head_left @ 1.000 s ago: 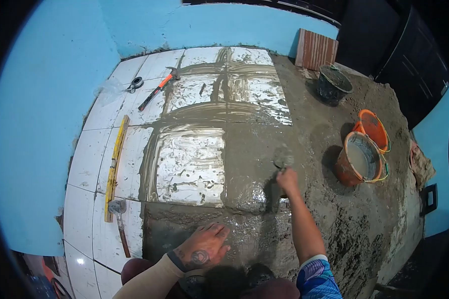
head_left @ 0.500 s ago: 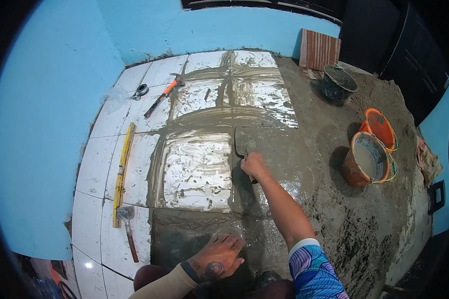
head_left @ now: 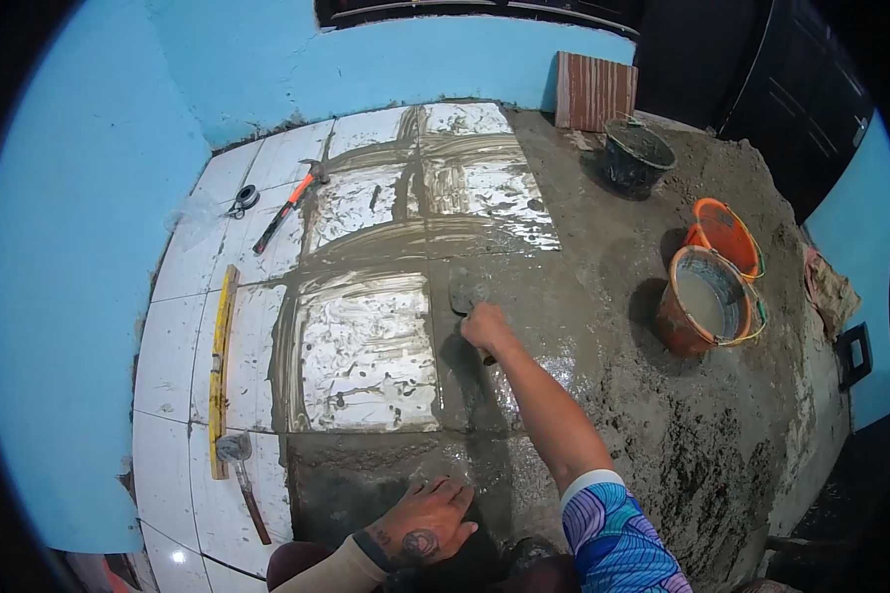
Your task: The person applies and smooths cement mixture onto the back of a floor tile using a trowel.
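My right hand [head_left: 486, 328] is wrapped round the handle of a trowel [head_left: 468, 293]. Its blade lies at the wet grey mortar [head_left: 504, 296], just right of a smeared white tile [head_left: 368, 351]. Closer to me, my left hand [head_left: 427, 516] rests palm down over the mortar with its fingers stretched out and holds nothing. A dark wristband circles that wrist. Other white tiles [head_left: 465, 183] farther off carry streaks of grey slurry along their joints.
On the left tiles lie a yellow spirit level [head_left: 222, 371], a mallet [head_left: 235, 450], an orange-handled hammer [head_left: 289, 210] and a dark roll [head_left: 244, 200]. Orange buckets [head_left: 704, 301] and a black bucket [head_left: 638, 158] stand right. A brown striped tile [head_left: 595, 91] leans against the blue wall [head_left: 465, 59].
The view has shifted, so the floor and tools appear farther left. My right hand still grips the trowel at nearly the same spot beside the tile; my left hand stays low over the mortar.
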Motion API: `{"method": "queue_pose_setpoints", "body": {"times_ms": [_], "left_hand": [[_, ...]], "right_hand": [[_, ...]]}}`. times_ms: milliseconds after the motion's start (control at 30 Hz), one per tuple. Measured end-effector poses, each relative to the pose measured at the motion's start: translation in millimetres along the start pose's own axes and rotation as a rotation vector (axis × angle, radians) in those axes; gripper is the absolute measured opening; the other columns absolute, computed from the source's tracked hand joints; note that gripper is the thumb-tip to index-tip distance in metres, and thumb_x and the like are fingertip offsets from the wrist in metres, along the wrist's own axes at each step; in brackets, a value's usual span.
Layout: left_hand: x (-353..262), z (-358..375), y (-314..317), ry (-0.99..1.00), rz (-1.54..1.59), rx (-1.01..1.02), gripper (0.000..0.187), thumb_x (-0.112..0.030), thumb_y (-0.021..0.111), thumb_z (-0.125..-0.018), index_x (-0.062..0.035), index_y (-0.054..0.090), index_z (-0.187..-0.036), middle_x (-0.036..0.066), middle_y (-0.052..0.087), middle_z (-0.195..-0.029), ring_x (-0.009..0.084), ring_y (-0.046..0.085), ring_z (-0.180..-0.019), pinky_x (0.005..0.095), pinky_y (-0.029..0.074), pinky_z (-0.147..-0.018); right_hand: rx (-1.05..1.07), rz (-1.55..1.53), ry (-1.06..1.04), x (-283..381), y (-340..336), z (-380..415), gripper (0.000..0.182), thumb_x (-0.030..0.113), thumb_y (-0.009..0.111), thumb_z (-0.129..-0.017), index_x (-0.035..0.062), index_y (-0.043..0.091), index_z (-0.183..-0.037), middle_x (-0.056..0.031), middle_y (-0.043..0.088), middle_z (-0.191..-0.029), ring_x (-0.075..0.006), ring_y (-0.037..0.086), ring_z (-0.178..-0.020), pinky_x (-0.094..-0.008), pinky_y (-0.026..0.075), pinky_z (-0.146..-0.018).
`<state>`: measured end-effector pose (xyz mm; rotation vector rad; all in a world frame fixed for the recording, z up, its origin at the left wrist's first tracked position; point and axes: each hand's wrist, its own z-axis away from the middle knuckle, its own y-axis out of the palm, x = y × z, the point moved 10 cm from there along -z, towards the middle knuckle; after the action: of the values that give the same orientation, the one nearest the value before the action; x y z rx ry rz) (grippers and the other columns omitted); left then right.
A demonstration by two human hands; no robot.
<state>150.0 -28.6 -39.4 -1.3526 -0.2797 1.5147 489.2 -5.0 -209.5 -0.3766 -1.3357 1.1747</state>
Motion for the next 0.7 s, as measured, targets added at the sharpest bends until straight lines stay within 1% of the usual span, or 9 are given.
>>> {"method": "queue_pose_setpoints", "body": {"times_ms": [133,200,300,400,467,500,600,667,700], "left_hand": [[-6,9,-14,0.002,0.042,-0.046,0.056,-0.036,0.055,-0.098,0.0079,0.050,-0.133,0.027,0.052,-0.132,0.0428,0.050,-0.127,0.0509,0.045,-0.104],[-8,13,-16,0.014,0.023,-0.073,0.055,-0.035,0.057,-0.097,0.0078,0.050,-0.132,0.026,0.053,-0.132,0.0419,0.050,-0.127,0.0501,0.045,-0.103],[-12,16,-16,0.028,-0.002,-0.081,0.055,-0.034,0.059,-0.096,0.0072,0.052,-0.131,0.025,0.053,-0.131,0.0403,0.050,-0.128,0.0493,0.045,-0.103],[-20,18,-17,0.057,-0.013,-0.117,0.054,-0.035,0.060,-0.095,0.0069,0.053,-0.129,0.025,0.054,-0.131,0.0398,0.050,-0.127,0.0490,0.045,-0.103],[-22,17,-14,0.066,-0.034,-0.113,0.054,-0.035,0.061,-0.094,0.0068,0.054,-0.129,0.025,0.054,-0.131,0.0396,0.050,-0.127,0.0487,0.045,-0.103],[-23,16,-14,0.069,-0.046,-0.115,0.054,-0.035,0.061,-0.094,0.0068,0.055,-0.128,0.025,0.054,-0.131,0.0395,0.050,-0.127,0.0486,0.045,-0.103],[-24,11,-10,0.060,-0.050,-0.098,0.056,-0.035,0.061,-0.094,0.0068,0.053,-0.130,0.025,0.054,-0.132,0.0402,0.050,-0.127,0.0492,0.044,-0.104],[-26,6,-6,0.049,-0.057,-0.076,0.057,-0.035,0.062,-0.094,0.0066,0.053,-0.131,0.025,0.054,-0.131,0.0410,0.050,-0.126,0.0494,0.045,-0.104],[-26,2,-4,0.044,-0.062,-0.064,0.057,-0.035,0.062,-0.094,0.0065,0.052,-0.131,0.025,0.054,-0.131,0.0414,0.050,-0.126,0.0495,0.045,-0.104]], "right_hand": [[-0.064,0.134,-0.013,-47,-39,3,0.035,0.022,0.067,-0.082,-0.0089,0.071,-0.098,-0.0309,0.068,-0.106,-0.0455,0.067,-0.101,-0.0477,0.055,-0.090],[-0.163,0.065,0.076,-86,-65,8,0.035,0.024,0.068,-0.080,-0.0075,0.071,-0.095,-0.0319,0.068,-0.102,-0.0461,0.067,-0.100,-0.0478,0.055,-0.089],[-0.181,0.142,0.158,-140,-99,13,0.040,0.025,0.066,-0.085,-0.0108,0.068,-0.101,-0.0326,0.067,-0.107,-0.0466,0.066,-0.105,-0.0484,0.053,-0.093],[-0.255,0.059,0.275,-192,-130,25,0.038,0.025,0.068,-0.081,-0.0087,0.070,-0.099,-0.0317,0.068,-0.106,-0.0463,0.065,-0.105,-0.0484,0.052,-0.094],[-0.334,0.030,0.314,-220,-145,37,0.040,0.025,0.067,-0.082,-0.0091,0.069,-0.103,-0.0320,0.068,-0.107,-0.0466,0.065,-0.106,-0.0490,0.052,-0.095],[-0.374,0.016,0.330,-223,-151,43,0.041,0.025,0.067,-0.083,-0.0093,0.068,-0.105,-0.0322,0.067,-0.108,-0.0467,0.065,-0.106,-0.0493,0.051,-0.095],[-0.415,-0.067,0.269,-216,-146,54,0.041,0.026,0.066,-0.084,-0.0094,0.067,-0.107,-0.0329,0.067,-0.107,-0.0473,0.065,-0.105,-0.0498,0.052,-0.094],[-0.352,-0.050,0.205,-198,-122,43,0.040,0.026,0.064,-0.087,-0.0066,0.066,-0.109,-0.0310,0.068,-0.108,-0.0456,0.066,-0.104,-0.0495,0.052,-0.091],[-0.321,-0.091,0.161,-179,-111,41,0.040,0.026,0.064,-0.087,-0.0079,0.066,-0.108,-0.0320,0.068,-0.107,-0.0469,0.065,-0.104,-0.0500,0.052,-0.092]]}}
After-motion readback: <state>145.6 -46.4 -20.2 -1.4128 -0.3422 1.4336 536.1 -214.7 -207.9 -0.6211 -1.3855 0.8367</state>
